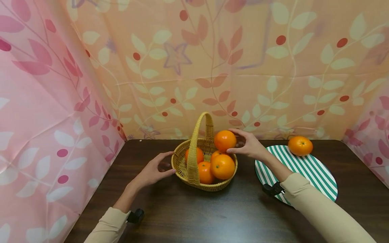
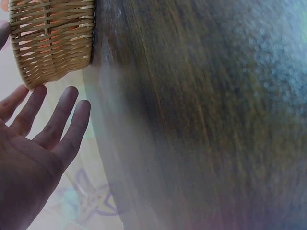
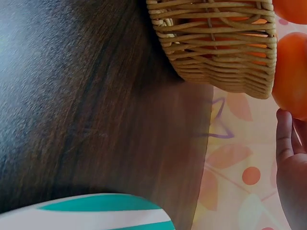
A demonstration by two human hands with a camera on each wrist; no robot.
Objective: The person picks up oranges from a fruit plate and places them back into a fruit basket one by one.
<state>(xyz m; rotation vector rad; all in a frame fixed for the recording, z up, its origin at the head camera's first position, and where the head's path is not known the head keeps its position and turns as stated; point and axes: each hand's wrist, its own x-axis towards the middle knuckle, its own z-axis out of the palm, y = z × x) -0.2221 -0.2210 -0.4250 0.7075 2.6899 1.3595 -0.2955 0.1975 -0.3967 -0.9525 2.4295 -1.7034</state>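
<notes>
A yellow wicker basket (image 1: 209, 187) with an arched handle (image 1: 194, 148) stands on the table and has several oranges (image 1: 223, 167) inside. My right hand (image 1: 247, 146) holds another orange (image 1: 225, 140) between thumb and fingers at the basket's back right rim, above the oranges in it. In the right wrist view this held orange (image 3: 290, 72) shows beside the basket's rim, with fingertips against it. On the left, my left hand (image 1: 155, 170) touches the basket's side with its fingertips. Its fingers (image 2: 62, 120) look loosely extended in the left wrist view.
To the right lies a round green-and-white striped mat (image 1: 319, 173), with one orange (image 1: 300, 145) at its back edge. My right forearm passes over the mat. The dark wooden table (image 1: 194, 216) ends at a patterned curtain (image 1: 188, 84) behind the basket.
</notes>
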